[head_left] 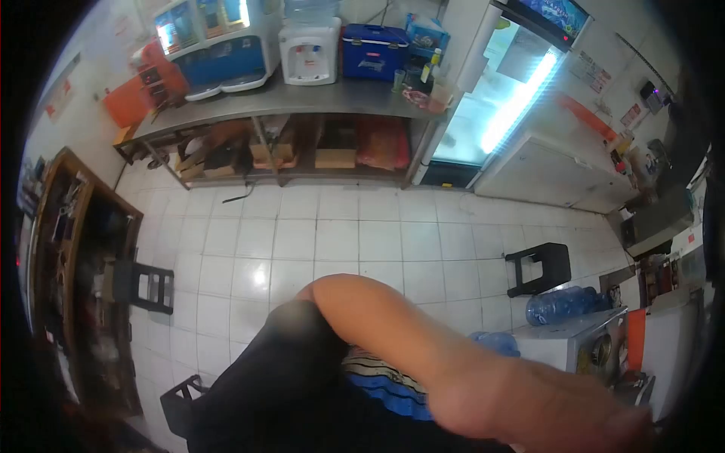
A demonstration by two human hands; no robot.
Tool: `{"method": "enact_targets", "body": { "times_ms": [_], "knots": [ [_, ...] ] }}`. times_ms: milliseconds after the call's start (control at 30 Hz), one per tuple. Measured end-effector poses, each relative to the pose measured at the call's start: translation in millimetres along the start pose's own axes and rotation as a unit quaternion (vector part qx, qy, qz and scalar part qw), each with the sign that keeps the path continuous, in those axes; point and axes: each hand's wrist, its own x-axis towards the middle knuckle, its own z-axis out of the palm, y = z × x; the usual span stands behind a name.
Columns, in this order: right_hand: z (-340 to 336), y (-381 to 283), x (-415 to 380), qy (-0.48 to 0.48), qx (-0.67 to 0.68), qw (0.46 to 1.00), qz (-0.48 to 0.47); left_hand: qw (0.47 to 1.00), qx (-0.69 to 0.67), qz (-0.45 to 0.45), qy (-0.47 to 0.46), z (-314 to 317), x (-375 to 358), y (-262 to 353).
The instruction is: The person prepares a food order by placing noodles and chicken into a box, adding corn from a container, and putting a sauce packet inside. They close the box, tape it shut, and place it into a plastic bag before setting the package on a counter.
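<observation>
A bare forearm, which looks like my left, crosses the lower middle of the head view, bent at the elbow beside black clothing (279,362). It ends in my left hand (551,408) at the lower right, close to the camera and blurred. Its fingers are too smeared to tell their shape, and nothing held can be made out. Below the forearm shows a striped cloth (385,385) in blue, cream and dark. Just beyond the hand are a white cabinet-like unit (551,349) and a blue water bottle (563,306) lying on its side. My right hand is out of view.
Along the far wall, a steel counter (302,104) carries a water dispenser (310,57) and blue cooler (374,51). A lit glass-door fridge (483,98) and white chest (544,170) stand right of it. Black stools (540,268) stand on the tiled floor. A wooden cabinet (75,264) is left.
</observation>
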Motion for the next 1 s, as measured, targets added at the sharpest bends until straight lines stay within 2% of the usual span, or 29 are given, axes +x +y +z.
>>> {"method": "enact_targets", "body": {
  "times_ms": [33,133,233,267,333,400,433,500,533,567,633,700,733,767,800,833,867,900,933,1000],
  "knots": [
    [-6.9,-12.0,22.3,-0.001,0.011,0.999,0.038,1.000,0.017,0.006,0.004,-30.9,4.0,8.6],
    [24.6,-30.2,10.7,0.074,0.041,0.996,0.023,0.994,0.100,0.032,0.030,-114.7,10.8,43.7],
    [45.2,-39.7,17.7,0.084,0.053,0.995,0.026,0.971,0.213,0.080,0.067,-174.8,14.8,77.8],
    [77.8,-79.8,-51.6,0.052,0.018,0.998,-0.008,0.960,0.252,0.096,0.081,-189.7,16.7,86.0],
    [111.3,-104.1,-40.8,0.108,0.114,0.987,0.032,0.926,0.341,0.118,0.115,-214.8,18.7,99.3],
    [113.8,-100.4,2.9,0.002,-0.025,0.997,-0.073,0.890,0.418,0.112,0.142,-241.2,19.5,109.5],
    [111.3,-102.3,25.8,-0.051,-0.099,0.986,-0.125,0.874,0.455,0.117,0.120,-264.4,20.6,111.7],
    [172.8,-176.6,37.1,0.045,0.019,0.999,-0.017,0.855,0.488,0.175,0.000,-332.2,32.4,106.2],
    [201.4,-212.4,46.8,0.089,0.078,0.992,0.038,0.846,0.462,0.267,-0.007,-363.4,43.9,77.3],
    [221.1,-239.5,63.3,0.037,0.079,0.996,-0.009,0.829,0.433,0.354,-0.012,-391.9,47.3,58.9],
    [272.8,-301.8,124.4,0.011,-0.044,0.983,-0.176,0.757,0.576,0.308,0.017,-434.6,19.4,69.6],
    [358.9,-428.4,99.9,0.006,0.049,0.985,-0.163,0.677,0.689,0.245,0.078,-491.5,-4.9,68.3],
    [400.4,-483.2,84.3,-0.017,0.018,0.964,-0.265,0.638,0.732,0.204,0.125,-522.2,-19.1,57.7],
    [442.5,-539.4,77.6,-0.034,0.022,0.956,-0.291,0.593,0.770,0.160,0.173,-552.9,-35.1,45.8],
    [484.7,-598.9,57.7,-0.068,-0.010,0.949,-0.309,0.598,0.767,0.087,0.217,-582.4,-58.0,39.6],
    [529.6,-655.0,19.8,-0.085,-0.048,0.925,-0.367,0.595,0.761,0.011,0.257,-612.1,-80.5,33.5],
    [565.0,-703.4,7.6,-0.097,-0.097,0.897,-0.419,0.593,0.727,-0.083,0.336,-633.9,-96.8,19.9],
    [602.6,-745.6,-16.8,-0.107,-0.136,0.850,-0.497,0.563,0.699,-0.185,0.401,-650.9,-117.8,12.0],
    [635.2,-780.4,-18.2,-0.103,-0.191,0.798,-0.562,0.523,0.679,-0.247,0.453,-664.9,-129.7,1.8],
    [700.4,-835.8,-19.2,-0.106,-0.237,0.702,-0.663,0.461,0.660,-0.353,0.477,-686.1,-143.8,-6.5]
  ]
}}
